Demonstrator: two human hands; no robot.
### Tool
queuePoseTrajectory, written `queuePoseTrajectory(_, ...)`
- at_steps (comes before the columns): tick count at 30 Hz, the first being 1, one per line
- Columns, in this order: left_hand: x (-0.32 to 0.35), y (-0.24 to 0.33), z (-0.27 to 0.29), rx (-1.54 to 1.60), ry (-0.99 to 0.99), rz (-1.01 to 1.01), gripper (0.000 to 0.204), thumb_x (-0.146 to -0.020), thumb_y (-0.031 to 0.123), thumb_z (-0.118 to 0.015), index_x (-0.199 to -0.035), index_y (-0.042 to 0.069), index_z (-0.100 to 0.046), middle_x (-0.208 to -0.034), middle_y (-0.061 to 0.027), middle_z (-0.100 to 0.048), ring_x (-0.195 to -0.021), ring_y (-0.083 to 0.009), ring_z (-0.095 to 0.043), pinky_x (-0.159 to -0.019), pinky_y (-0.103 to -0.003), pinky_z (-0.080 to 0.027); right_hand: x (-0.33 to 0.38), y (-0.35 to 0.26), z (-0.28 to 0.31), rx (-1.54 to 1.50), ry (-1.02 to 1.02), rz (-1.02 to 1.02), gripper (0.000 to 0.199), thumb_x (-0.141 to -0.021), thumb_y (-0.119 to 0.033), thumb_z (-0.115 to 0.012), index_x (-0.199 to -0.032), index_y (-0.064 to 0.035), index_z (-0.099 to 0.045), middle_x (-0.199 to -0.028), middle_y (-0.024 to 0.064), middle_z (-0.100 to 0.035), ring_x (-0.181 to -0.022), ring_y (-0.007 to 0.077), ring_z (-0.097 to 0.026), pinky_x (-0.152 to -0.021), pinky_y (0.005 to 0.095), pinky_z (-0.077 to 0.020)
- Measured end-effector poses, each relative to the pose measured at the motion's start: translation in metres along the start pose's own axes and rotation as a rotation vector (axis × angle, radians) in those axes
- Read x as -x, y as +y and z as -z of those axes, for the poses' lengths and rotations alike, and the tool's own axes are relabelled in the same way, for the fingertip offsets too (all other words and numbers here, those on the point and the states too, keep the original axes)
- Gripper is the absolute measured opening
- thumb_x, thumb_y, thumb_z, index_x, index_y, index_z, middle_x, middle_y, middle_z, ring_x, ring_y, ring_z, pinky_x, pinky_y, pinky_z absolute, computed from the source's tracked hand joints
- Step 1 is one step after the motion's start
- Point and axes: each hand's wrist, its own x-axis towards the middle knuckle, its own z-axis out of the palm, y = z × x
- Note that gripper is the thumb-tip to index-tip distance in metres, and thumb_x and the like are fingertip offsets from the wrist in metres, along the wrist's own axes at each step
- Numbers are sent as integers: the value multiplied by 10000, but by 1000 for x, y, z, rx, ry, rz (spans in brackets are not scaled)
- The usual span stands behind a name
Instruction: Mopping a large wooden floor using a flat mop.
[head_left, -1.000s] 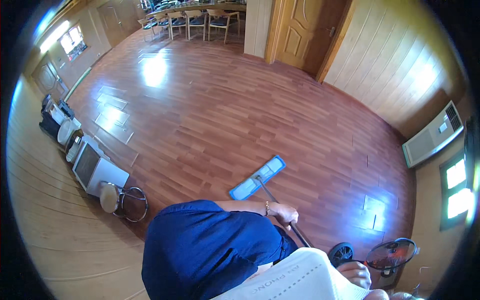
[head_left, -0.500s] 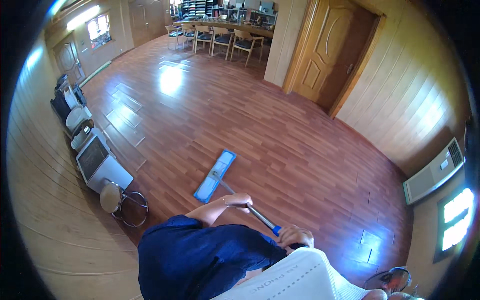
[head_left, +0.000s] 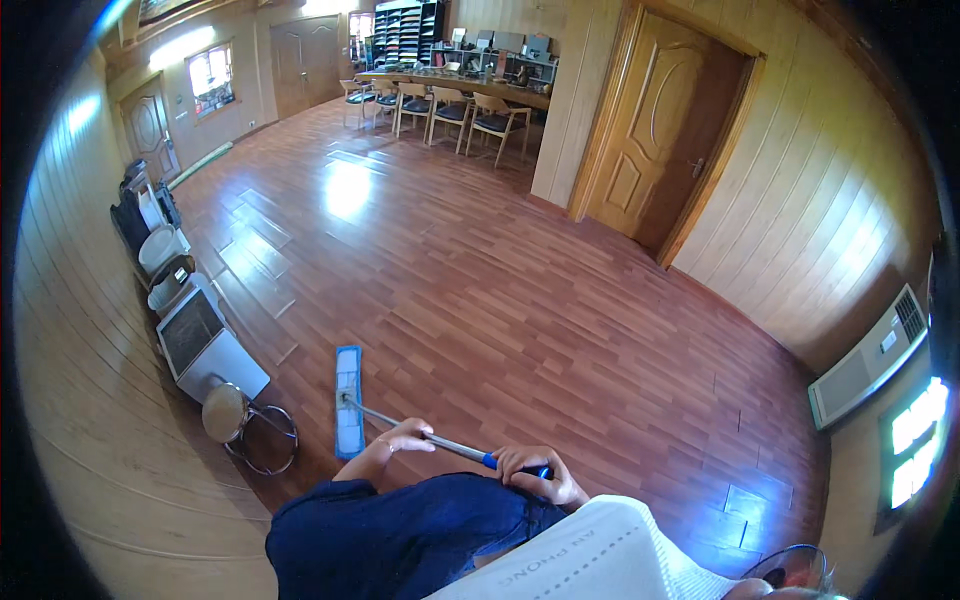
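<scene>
**Plainly, a Two-Handed Hold on the Mop [head_left: 348, 425]**

From here, the upper end of the pole [head_left: 458, 447] is lost beneath the right hand [head_left: 537, 470], whose fingers cover much of the blue grip [head_left: 490, 461]. A white cloth [head_left: 600, 550] hides part of the person's front on the near side. A round, wire-rimmed thing [head_left: 795, 566] at the near right is cut off, so I can't make out the rest. Glare washes out the window [head_left: 917, 440] on the right, and at the far end the goods on the dark shelves [head_left: 405, 35] and the long counter [head_left: 455, 84] are too small to tell apart.

Grey lettering and a row of dark dashes run across the white cloth; the wall unit [head_left: 868, 355] on the right bears a pale patch that I can't read.

The mop's flat blue-edged head lies on the wooden floor [head_left: 560, 330], left of and beyond both hands, near the stool [head_left: 226, 412]. Its pole slants back toward the near right. The left hand [head_left: 407, 434] curls around it lower down, nearer the head; the right is clasped about the grip. How tightly the left squeezes, I cannot tell.
</scene>
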Motion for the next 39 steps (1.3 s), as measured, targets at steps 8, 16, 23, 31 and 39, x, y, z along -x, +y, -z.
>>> queuePoseTrajectory(8,-9,80,-40,-1,69,-27,287,-760,338,-715,-731,73,-609,-670,-110,-580,-665,-229,-587,-635,-377,-438,28,-75,18,113,-29,-62,120,-820,-82,-640,-783,27,-674,-820,122,-684,-899,281,-636,-994,463,-419)
queuePoseTrajectory(16,-71,214,-82,108,-3,-257,314,-779,333,-706,-717,58,-569,-624,-124,-517,-586,-243,-523,-558,-401,-378,34,-184,38,366,-426,330,225,-734,-176,-728,-869,1,-696,-745,125,-657,-699,329,-644,-709,403,-511)
queuePoseTrajectory(23,-98,300,-93,368,-28,-465,243,-817,258,-702,-807,33,-610,-727,-104,-582,-682,-152,-562,-607,-365,-428,18,-209,17,282,-471,534,332,-734,-220,-737,-961,10,-659,-739,112,-634,-648,319,-622,-680,397,-511)
queuePoseTrajectory(31,-79,310,-58,425,246,-405,353,-882,326,-641,-1028,13,-570,-958,-105,-614,-897,-195,-593,-766,-349,-477,-12,-149,-5,440,-439,321,286,-805,-291,-757,-905,-73,-602,-768,83,-593,-682,287,-617,-586,383,-456)
queuePoseTrajectory(39,51,319,34,571,675,-233,637,-935,544,-503,-1296,20,-474,-1145,-164,-631,-1100,-320,-606,-910,-424,-511,-15,-12,21,378,-345,-9,141,-865,-122,-655,-943,-27,-585,-859,121,-608,-801,238,-621,-711,365,-478)
